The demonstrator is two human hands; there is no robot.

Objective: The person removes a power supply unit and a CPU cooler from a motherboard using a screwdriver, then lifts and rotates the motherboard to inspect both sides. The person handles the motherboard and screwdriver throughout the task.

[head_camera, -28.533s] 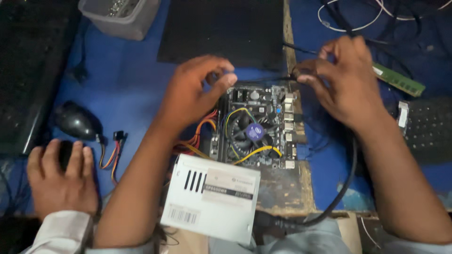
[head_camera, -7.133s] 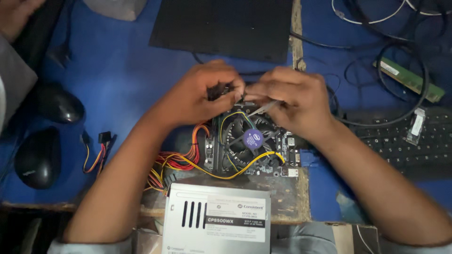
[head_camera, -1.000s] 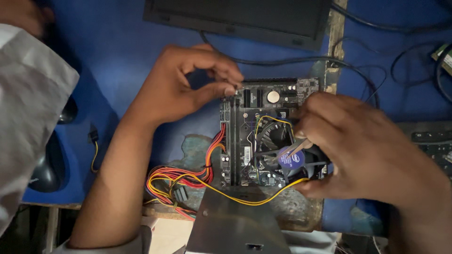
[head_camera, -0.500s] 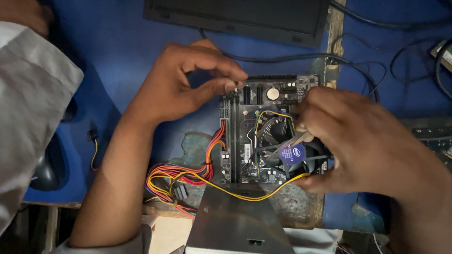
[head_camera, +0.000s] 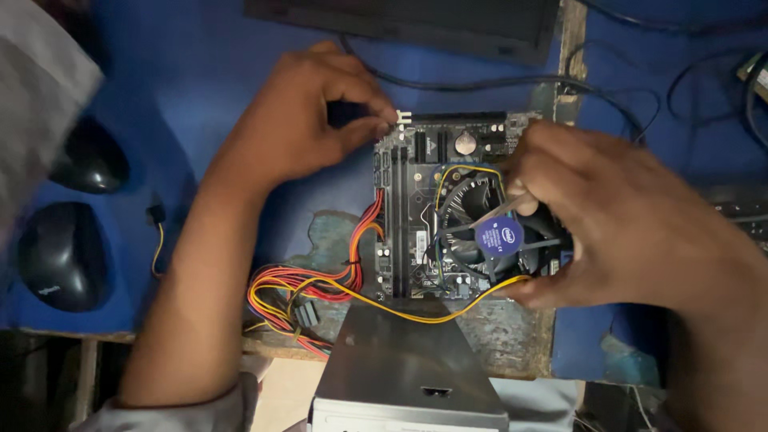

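On the blue bench, my left hand (head_camera: 300,120) pinches the dark green motherboard's (head_camera: 416,208) far-left corner while my right hand (head_camera: 616,232) clamps the round black cooler fan (head_camera: 488,232), whose yellow wires (head_camera: 384,308) I judge could snag.

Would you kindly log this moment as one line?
left hand: pinching motherboard corner | right hand: on cooler fan | power supply: nearest camera

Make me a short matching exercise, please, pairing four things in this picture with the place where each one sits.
Things:
1. left hand
2. right hand
3. computer mouse
4. power supply box

Places:
A. near edge of the table, below the circuit board
B. on the round cooling fan
C. far left on the blue table
D. at the board's top left corner

Pairs: 1-D, 2-B, 3-C, 4-A
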